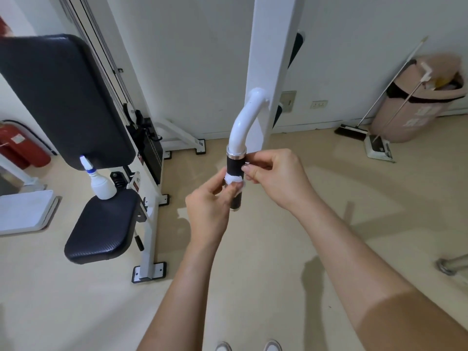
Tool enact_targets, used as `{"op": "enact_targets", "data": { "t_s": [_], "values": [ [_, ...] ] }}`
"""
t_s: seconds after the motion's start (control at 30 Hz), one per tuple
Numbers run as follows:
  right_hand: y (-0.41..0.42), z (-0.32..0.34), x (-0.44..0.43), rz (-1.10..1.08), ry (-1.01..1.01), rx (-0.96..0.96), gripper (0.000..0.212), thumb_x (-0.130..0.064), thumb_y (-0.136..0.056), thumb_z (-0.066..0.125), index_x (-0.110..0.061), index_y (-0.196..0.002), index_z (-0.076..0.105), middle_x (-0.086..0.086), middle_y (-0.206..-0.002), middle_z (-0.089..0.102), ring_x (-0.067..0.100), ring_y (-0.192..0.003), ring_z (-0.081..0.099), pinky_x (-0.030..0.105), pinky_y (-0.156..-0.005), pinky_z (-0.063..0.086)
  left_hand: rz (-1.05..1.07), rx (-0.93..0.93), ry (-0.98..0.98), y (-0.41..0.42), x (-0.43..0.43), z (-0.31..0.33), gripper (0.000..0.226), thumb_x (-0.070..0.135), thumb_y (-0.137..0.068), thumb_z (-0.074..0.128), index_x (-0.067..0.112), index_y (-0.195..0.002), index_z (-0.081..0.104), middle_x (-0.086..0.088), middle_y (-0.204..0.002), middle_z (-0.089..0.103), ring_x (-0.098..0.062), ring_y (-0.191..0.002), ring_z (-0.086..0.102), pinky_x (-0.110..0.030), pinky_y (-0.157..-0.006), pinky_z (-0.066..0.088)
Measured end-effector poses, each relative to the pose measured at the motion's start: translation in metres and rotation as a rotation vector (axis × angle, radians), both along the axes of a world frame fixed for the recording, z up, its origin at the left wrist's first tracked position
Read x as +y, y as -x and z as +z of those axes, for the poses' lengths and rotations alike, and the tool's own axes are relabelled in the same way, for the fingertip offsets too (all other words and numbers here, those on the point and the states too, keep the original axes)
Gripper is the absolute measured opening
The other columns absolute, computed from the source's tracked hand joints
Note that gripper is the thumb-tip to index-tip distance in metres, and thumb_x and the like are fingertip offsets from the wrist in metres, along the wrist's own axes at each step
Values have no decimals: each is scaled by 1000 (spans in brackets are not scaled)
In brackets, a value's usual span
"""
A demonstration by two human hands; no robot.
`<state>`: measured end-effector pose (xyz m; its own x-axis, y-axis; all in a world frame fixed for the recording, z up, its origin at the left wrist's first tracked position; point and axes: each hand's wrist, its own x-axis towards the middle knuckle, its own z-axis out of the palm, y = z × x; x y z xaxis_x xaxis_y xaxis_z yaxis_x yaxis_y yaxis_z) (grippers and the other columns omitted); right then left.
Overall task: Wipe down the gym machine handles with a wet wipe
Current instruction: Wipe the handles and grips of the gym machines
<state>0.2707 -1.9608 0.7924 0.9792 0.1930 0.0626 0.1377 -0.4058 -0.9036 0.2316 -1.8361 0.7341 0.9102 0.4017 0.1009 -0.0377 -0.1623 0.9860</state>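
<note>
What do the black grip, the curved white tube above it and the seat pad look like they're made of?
Black grip: probably rubber or foam, matte and dark, with a shiny metal ring at its top. Curved white tube: seemingly painted or coated metal, glossy with highlights. Seat pad: likely vinyl or faux leather over padding; a fine ribbed texture and soft sheen show.

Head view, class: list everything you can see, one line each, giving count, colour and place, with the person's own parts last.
handle grip: one, black, centre, on a white curved tube
wipe: one, white, around the grip
spray bottle: one, white, on the seat
seat: one, black, lower left
back pad: one, black, upper left
fire extinguisher: one, red, far left
bin: one, pink, right corner
broom: one, dark head, beside bin
left hand: on wipe
right hand: at grip
</note>
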Motion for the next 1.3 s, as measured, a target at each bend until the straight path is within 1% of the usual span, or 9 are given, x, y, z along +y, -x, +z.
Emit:
{"op": "enact_targets", "data": {
  "t_s": [0.13, 0.23, 0.37, 0.5, 0.6, 0.83, 0.93, 1.1, 1.3],
  "values": [
    [13, -11, 0, 9, 10, 72, 32, -20, -84, 68, -32, -113, 63, -10, -83, 68, 4, -66, 62, 21, -70, 51, 144, 61, -341, 5, 3, 0, 23, 28, -75, 75, 29, -64, 56, 7, -61, 60, -3, -58, 53, -23, -57, 42],
    [34, -30, 2, -8, -147, 230, 34, -22, -80, 74, -25, -108, 54, -6, -91, 68, 8, -73, 64, 25, -69, 54, 116, -2, -494, 17, -6, 0, 22, 16, -77, 71, 24, -67, 53, 13, -58, 52, 2, -61, 51, -12, -54, 37],
    [44, -39, -1, -207, -464, 237, 17, -3, -84, 66, -20, -82, 65, 1, -74, 71, 12, -62, 60, 27, -64, 53, -66, -67, -444, 40, -15, 13, 23, 14, -84, 69, 25, -103, 63, 17, -78, 68, 3, -74, 63, -9, -66, 47],
    [35, -30, 2, -329, -586, 144, 25, 1, -84, 61, -22, -94, 66, -5, -73, 73, 8, -76, 64, 22, -80, 50, -13, -86, -381, 32, 1, 31, 19, 11, -85, 68, 23, -98, 63, 15, -86, 67, 4, -78, 61, -7, -71, 47],
    [30, -28, 8, -480, -529, 36, 33, 4, -80, 58, -23, -99, 56, -3, -86, 71, 10, -76, 66, 22, -73, 50, -132, -33, -355, 17, 4, 36, 15, 13, -85, 69, 22, -97, 64, 13, -93, 69, 2, -85, 65, -17, -83, 52],
    [33, -46, 8, -393, -91, -22, 29, -4, -87, 50, -18, -97, 74, 1, -74, 70, 20, -62, 49, 24, -56, 37, -144, -48, -281, 4, -1, 35, 15, 11, -82, 72, 20, -87, 62, 9, -87, 72, 1, -82, 69, -18, -79, 51],
    [35, -41, 4, -287, -108, -67, 21, -12, -94, 48, -5, -99, 67, 2, -61, 52, 18, -61, 38, 21, -52, 29, -155, -53, -268, 4, 3, 37, 15, 9, -82, 73, 19, -87, 63, 12, -85, 71, 4, -80, 68, -11, -75, 49],
    [41, -50, 6, -345, -312, -11, 17, -8, -85, 63, -20, -79, 73, -3, -73, 72, 8, -71, 65, 28, -70, 52, -175, -49, -255, -1, 11, 37, 13, 10, -82, 73, 16, -86, 63, 9, -83, 72, 0, -81, 69, -14, -75, 51],
    [33, -68, 14, -457, -350, 40, 20, -2, -76, 72, -17, -67, 64, -3, -75, 73, 14, -70, 71, 25, -65, 54, -215, -45, -242, -5, 17, 36, 13, 9, -82, 73, 16, -85, 63, 2, -86, 73, -7, -84, 70, -23, -79, 54]
  ]
}}
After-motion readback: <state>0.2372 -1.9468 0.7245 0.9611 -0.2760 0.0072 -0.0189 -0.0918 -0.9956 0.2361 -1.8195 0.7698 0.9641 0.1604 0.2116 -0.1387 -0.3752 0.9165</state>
